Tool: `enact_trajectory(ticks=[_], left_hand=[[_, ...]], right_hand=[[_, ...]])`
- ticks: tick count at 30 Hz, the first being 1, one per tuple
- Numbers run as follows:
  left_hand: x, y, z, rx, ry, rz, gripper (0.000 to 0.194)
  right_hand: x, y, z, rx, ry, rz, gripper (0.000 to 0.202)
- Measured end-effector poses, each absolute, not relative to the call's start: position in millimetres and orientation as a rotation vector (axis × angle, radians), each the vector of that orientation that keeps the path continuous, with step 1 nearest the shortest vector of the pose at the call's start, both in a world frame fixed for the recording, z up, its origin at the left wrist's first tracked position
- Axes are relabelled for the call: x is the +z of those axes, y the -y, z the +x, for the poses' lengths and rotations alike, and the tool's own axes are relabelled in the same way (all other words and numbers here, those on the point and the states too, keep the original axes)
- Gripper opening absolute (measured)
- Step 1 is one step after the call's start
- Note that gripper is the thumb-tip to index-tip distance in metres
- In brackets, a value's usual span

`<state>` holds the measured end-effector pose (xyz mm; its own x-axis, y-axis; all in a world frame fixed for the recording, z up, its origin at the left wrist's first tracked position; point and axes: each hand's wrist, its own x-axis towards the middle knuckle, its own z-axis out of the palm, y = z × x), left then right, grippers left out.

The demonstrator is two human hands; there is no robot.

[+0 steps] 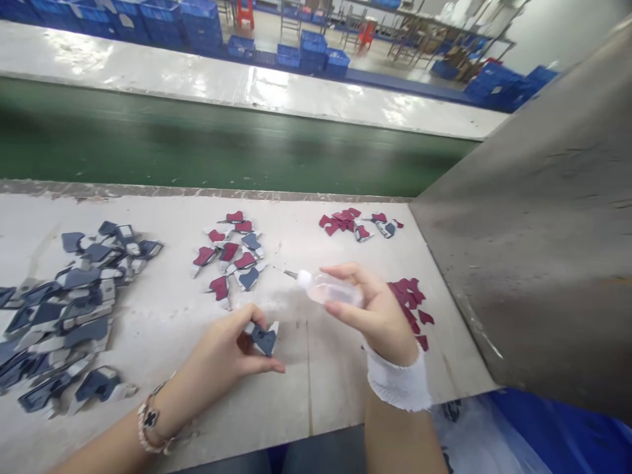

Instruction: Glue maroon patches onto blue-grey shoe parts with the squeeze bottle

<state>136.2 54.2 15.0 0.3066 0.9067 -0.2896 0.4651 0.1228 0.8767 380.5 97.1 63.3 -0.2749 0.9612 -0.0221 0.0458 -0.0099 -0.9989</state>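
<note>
My left hand (237, 345) pinches a small dark blue and grey plastic part (264, 339) just above the table. To its right, my right hand (368, 306) is closed round a clear squeeze bottle (328, 289) with a white cap and a thin metal needle tip (286, 271). The needle points left, apart from the part. Beyond my left hand lies a loose group of similar parts, some topped with a dark red piece (230, 251), others with a blue face (248, 279). Flat dark red pieces (405, 296) lie partly hidden behind my right hand.
A large pile of blue and grey parts (83, 296) covers the table's left side. More red pieces (340, 220) lie at the back right. A metal panel (533, 217) stands along the right edge. Beyond the table runs a green belt (207, 145); blue crates (313, 49) stand farther off.
</note>
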Motion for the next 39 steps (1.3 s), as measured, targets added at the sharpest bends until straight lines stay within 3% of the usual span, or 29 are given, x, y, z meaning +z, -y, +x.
enact_trajectory(ticks=[5,9,14,17,20,25,30,39], left_hand=[[11,-52,136,0.531,-1.274,1.484,0.051],[13,-49,134,0.505,-1.246,1.515,0.042],[13,-46,134,0.574,-1.157,1.557,0.027],[12,-45,135,0.615,-1.138,1.590,0.024],[13,-44,135,0.639,-1.073,1.621,0.021],[13,-44,137,0.670,-1.025,1.728,0.012],[18,-38,147,0.852,-1.029,1.810,0.016],[10,-4,186,1.169,-1.171,1.532,0.020]], right_hand=[[47,-111,359,1.301,1.597,-1.192,0.046],[37,-116,344,1.269,1.717,-1.279,0.037],[45,-111,379,1.128,1.830,-1.471,0.064],[47,-114,429,0.884,1.759,-1.800,0.032],[39,-125,465,0.808,1.728,-2.060,0.018],[26,-142,470,0.884,1.817,-2.104,0.012],[36,-143,458,1.019,1.810,-1.999,0.006],[69,-46,403,1.712,1.570,-1.275,0.020]])
